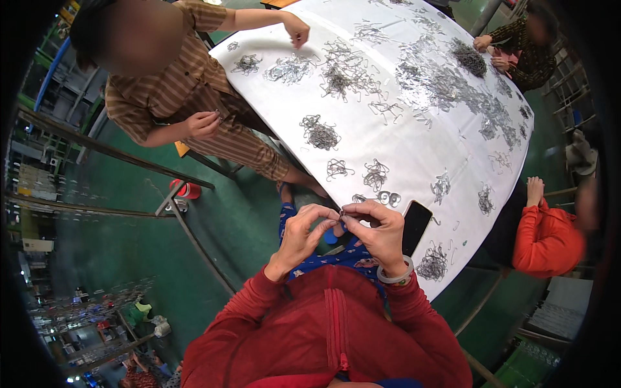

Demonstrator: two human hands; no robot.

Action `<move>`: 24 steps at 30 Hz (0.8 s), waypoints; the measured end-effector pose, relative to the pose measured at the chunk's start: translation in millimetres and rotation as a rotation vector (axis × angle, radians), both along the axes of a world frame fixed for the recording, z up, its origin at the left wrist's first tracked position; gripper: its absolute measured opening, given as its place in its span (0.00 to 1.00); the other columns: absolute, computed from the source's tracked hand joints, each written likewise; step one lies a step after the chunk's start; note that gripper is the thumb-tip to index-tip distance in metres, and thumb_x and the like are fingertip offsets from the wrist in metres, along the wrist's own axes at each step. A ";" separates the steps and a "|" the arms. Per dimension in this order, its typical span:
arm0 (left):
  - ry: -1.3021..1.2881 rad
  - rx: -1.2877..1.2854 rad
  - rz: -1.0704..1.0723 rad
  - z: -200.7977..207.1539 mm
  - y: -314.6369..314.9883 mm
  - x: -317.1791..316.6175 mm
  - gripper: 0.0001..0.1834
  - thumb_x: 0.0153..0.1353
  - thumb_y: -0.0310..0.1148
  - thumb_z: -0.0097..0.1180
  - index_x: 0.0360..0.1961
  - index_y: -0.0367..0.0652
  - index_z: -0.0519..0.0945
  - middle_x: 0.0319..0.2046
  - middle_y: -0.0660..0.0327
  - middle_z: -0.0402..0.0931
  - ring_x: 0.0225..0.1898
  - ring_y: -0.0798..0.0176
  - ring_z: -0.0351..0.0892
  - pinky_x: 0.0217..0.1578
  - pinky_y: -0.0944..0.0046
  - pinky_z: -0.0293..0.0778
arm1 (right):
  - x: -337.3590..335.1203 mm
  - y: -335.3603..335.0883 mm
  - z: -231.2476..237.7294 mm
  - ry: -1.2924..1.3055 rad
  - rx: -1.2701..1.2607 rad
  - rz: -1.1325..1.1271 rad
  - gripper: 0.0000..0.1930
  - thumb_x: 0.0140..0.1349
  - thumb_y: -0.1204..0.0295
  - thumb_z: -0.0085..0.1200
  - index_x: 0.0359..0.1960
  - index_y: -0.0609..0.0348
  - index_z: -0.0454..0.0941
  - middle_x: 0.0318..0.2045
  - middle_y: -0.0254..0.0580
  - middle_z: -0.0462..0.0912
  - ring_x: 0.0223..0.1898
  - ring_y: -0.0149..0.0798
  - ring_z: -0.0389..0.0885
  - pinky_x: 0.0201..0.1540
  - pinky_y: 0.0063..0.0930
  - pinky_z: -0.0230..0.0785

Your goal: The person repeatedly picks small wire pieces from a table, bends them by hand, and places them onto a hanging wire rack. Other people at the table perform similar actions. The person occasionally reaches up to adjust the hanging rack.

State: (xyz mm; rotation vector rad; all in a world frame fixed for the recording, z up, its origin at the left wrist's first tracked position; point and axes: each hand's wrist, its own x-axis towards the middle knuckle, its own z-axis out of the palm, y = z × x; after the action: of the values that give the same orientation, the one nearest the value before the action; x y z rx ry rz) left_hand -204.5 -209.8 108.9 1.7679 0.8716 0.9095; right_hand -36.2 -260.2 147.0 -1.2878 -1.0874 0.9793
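Observation:
My left hand (301, 234) and my right hand (379, 231) meet at the near edge of the white table (401, 152). Between their pinched fingertips is a small dark metal piece (341, 213), its exact shape mostly hidden by the fingers. Just beyond lie several round metal rings (388, 198) and a little heap of bent wire hooks (375, 175). A black phone (416, 227) rests flat beside my right hand. Past it, near the edge, sits another pile of wire hooks (433, 262).
Many wire pieces (446, 84) spread over the far table. A person in a striped outfit (162, 97) stands at the left, one hand over the hooks. Another in orange (550, 239) is at the right, a third at the far right corner. Metal rails (116, 150) run along the left.

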 end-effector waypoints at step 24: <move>0.534 0.716 -0.084 -115.6 255.5 205.3 0.08 0.59 0.28 0.55 0.39 0.45 0.82 0.35 0.57 0.74 0.42 0.55 0.75 0.37 0.57 0.76 | -17.6 7.6 -23.3 0.408 -0.099 0.085 0.09 0.54 0.90 0.58 0.37 0.72 0.81 0.34 0.44 0.83 0.33 0.28 0.82 0.36 0.18 0.76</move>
State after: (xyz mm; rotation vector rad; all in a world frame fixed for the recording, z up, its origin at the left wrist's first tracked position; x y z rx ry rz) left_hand 0.8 45.7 -6.7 2.7304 0.8386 0.7469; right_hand -53.8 -252.6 123.7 -1.0630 -0.7887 1.3074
